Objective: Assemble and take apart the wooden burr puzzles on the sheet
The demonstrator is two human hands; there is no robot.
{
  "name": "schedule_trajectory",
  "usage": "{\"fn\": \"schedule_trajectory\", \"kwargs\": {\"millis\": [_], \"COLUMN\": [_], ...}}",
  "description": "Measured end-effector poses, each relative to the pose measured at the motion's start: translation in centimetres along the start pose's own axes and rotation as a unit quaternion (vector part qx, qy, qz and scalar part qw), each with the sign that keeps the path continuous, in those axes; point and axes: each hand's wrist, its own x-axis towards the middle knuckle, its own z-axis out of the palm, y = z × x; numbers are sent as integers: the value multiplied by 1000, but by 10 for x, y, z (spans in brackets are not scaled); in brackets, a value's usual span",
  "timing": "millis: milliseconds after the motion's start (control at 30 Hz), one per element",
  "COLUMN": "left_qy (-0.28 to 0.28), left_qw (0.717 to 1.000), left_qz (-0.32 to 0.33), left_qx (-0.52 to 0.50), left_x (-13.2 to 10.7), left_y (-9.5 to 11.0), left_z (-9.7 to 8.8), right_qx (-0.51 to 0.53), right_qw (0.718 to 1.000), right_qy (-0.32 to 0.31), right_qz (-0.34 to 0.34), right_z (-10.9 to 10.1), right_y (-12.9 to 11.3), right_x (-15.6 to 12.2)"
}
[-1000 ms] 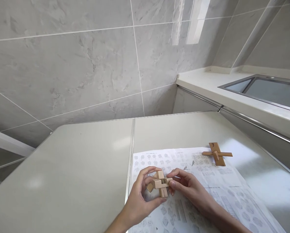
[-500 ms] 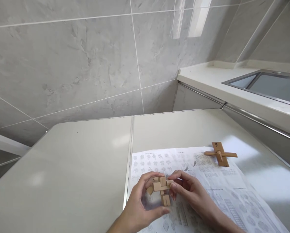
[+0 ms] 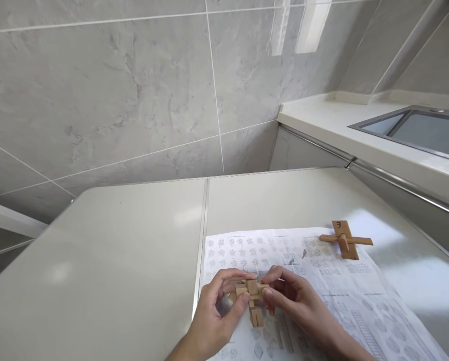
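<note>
A small wooden interlocking puzzle made of crossed light-brown bars is gripped between both hands just above a printed instruction sheet. My left hand pinches its left side with thumb and fingers curled around it. My right hand pinches its right side with fingertips pressed on a bar. One bar hangs down toward the paper. A second wooden cross-shaped puzzle lies on the sheet's far right corner, apart from both hands.
The sheet lies on a pale table with a seam down its middle. A grey tiled wall rises behind. To the right runs a white counter with a steel sink.
My left thumb has closed up onto the puzzle's front. The puzzle sits slightly lower and nearer the paper, with one bar sticking out lower. The view has shifted a little.
</note>
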Motion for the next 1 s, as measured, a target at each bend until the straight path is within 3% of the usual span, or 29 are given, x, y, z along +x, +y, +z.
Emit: {"fn": "schedule_trajectory", "kwargs": {"millis": [300, 467, 600, 733, 867, 1000], "left_qy": [-59, -49, 14, 114, 160, 169], "left_qw": [995, 992, 999, 992, 983, 979], "left_qz": [80, 80, 14, -27, -40, -36], "left_qx": [32, 80, 28, -37, -80, -107], "left_x": [-3, -5, -3, 2, 7, 10], "left_y": [-12, -15, -12, -13, -13, -14], "left_z": [1, 5, 5, 1, -3, -4], "right_qx": [11, 9, -19, -132, -288, -380], "right_qw": [1000, 1000, 1000, 990, 945, 903], "right_qy": [12, 0, 15, 32, 25, -25], "right_qz": [12, 14, -13, -48, -150, -198], "right_z": [-2, -1, 0, -1, 0, 2], "right_y": [-3, -8, -9, -1, 9, 15], "right_x": [2, 4, 2, -3, -7, -7]}}
